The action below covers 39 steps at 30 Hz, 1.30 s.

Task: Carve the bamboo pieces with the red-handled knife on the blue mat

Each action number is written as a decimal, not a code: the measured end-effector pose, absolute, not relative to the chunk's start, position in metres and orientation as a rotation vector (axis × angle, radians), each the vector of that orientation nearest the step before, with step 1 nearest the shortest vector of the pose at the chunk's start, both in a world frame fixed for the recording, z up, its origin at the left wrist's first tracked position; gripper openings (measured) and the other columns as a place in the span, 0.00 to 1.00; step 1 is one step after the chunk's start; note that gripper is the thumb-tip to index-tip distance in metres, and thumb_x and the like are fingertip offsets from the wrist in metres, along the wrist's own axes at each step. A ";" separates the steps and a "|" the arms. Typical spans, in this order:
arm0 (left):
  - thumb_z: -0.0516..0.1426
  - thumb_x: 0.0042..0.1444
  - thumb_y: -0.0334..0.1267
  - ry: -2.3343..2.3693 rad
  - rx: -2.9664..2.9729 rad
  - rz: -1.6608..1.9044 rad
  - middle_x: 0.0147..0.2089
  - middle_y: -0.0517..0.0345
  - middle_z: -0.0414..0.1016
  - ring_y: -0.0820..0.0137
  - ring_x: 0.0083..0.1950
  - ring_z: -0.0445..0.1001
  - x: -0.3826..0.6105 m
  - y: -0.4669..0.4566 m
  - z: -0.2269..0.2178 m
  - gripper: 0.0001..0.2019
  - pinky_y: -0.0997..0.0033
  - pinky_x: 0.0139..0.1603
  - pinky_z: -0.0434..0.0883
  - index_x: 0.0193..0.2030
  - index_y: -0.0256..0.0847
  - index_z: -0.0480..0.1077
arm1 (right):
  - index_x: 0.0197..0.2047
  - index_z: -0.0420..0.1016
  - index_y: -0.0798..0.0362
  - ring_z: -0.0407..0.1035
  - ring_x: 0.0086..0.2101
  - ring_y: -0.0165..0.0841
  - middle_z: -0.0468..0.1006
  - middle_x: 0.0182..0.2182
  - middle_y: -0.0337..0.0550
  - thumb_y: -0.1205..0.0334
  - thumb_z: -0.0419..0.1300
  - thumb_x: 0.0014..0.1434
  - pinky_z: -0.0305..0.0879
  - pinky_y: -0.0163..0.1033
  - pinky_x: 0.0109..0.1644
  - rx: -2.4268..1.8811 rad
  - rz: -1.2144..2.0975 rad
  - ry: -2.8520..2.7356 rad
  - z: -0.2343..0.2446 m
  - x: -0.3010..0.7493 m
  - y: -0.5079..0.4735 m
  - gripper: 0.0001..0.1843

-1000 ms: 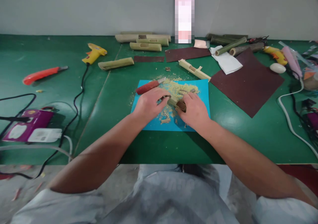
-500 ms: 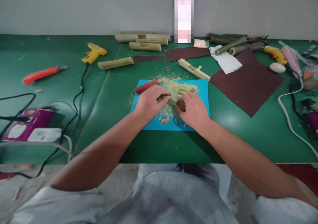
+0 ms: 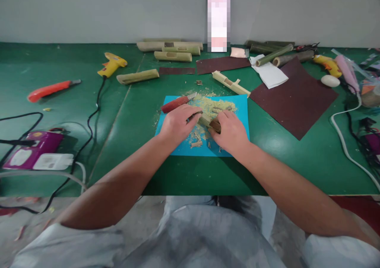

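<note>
Between my two hands lies a short bamboo tube (image 3: 204,120) with a cut-out opening in its side, over a blue sheet (image 3: 181,147). My left hand (image 3: 178,122) grips its left end, and my right hand (image 3: 230,129) is closed around its right end. The fingers cover both ends. Pale shavings (image 3: 221,103) are scattered over the sheet, with a small bamboo chip (image 3: 196,144) near its front. Just beyond my left hand rests a red-handled knife (image 3: 175,103), its blade pointing right.
More bamboo pieces (image 3: 173,56) lie at the back, and a notched one (image 3: 231,84) lies beyond the sheet. Yellow glue guns (image 3: 113,64) sit left and right. A red cutter (image 3: 50,90) and purple power box (image 3: 35,147) are left; brown sandpaper (image 3: 297,109) and a white egg-shaped object (image 3: 330,81) are right.
Both hands keep their hold on the bamboo tube, which has barely moved. The whole view has shifted very slightly.
</note>
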State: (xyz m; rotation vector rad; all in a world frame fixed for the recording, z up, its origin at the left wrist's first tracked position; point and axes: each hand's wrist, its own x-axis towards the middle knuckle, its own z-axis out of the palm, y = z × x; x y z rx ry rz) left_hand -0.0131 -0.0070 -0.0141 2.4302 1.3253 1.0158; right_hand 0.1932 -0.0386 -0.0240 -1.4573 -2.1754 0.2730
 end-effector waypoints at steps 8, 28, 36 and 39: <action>0.60 0.61 0.38 1.411 2.356 1.079 0.39 0.55 0.81 0.69 0.36 0.77 -0.010 -0.009 -0.013 0.07 0.68 0.42 0.76 0.42 0.42 0.79 | 0.41 0.68 0.51 0.69 0.48 0.48 0.76 0.44 0.56 0.60 0.62 0.60 0.67 0.53 0.50 -1.502 0.292 -2.180 -0.021 0.192 -0.039 0.08; 0.61 0.61 0.37 1.314 2.291 1.156 0.35 0.56 0.77 0.71 0.35 0.74 -0.008 -0.013 -0.020 0.04 0.68 0.39 0.74 0.36 0.41 0.77 | 0.40 0.68 0.51 0.69 0.46 0.46 0.76 0.43 0.53 0.60 0.62 0.60 0.67 0.51 0.48 -1.461 0.265 -2.163 -0.024 0.192 -0.039 0.07; 0.58 0.63 0.36 1.285 2.327 1.087 0.38 0.54 0.79 0.69 0.37 0.75 -0.012 -0.013 -0.015 0.06 0.67 0.41 0.75 0.38 0.41 0.78 | 0.39 0.67 0.51 0.69 0.46 0.46 0.75 0.43 0.53 0.60 0.62 0.61 0.67 0.51 0.49 -1.463 0.262 -2.168 -0.024 0.192 -0.039 0.07; 0.58 0.62 0.35 1.292 2.338 1.092 0.38 0.54 0.79 0.70 0.36 0.75 -0.011 -0.016 -0.015 0.07 0.67 0.41 0.75 0.41 0.40 0.78 | 0.39 0.67 0.51 0.69 0.46 0.46 0.75 0.43 0.53 0.60 0.62 0.61 0.67 0.51 0.49 -1.462 0.254 -2.171 -0.024 0.192 -0.039 0.07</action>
